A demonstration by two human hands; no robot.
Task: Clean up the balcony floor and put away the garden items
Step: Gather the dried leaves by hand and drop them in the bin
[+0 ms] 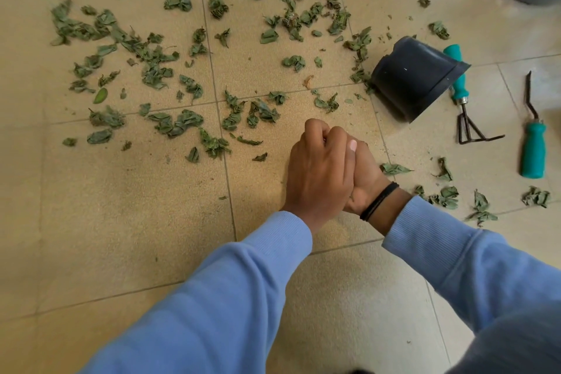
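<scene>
We clasp our left hand (318, 173) over our right hand (364, 179) above the tiles, fingers curled; whether they enclose leaves, we cannot tell. Beyond, dried leaves (170, 64) lie scattered, unswept. Right, a tipped grey pot (416, 82) touches a hand rake (461, 91), a weeder (533, 143) beside them, probably awaiting storage.

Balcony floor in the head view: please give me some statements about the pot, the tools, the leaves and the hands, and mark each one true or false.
1. The dark grey plastic pot stands upright. False: it lies tipped on its side.
2. Two metal garden tools with teal handles lie right of the pot: a small hand rake and a bent-bladed weeder. True.
3. Wilted green leaves are scattered over the beige tiled floor. True.
4. The hands are far apart. False: the left hand is folded over the right hand.
5. The right wrist carries a black band. True.
6. The leaves are gathered in the pot. False: they lie on the floor.
</scene>
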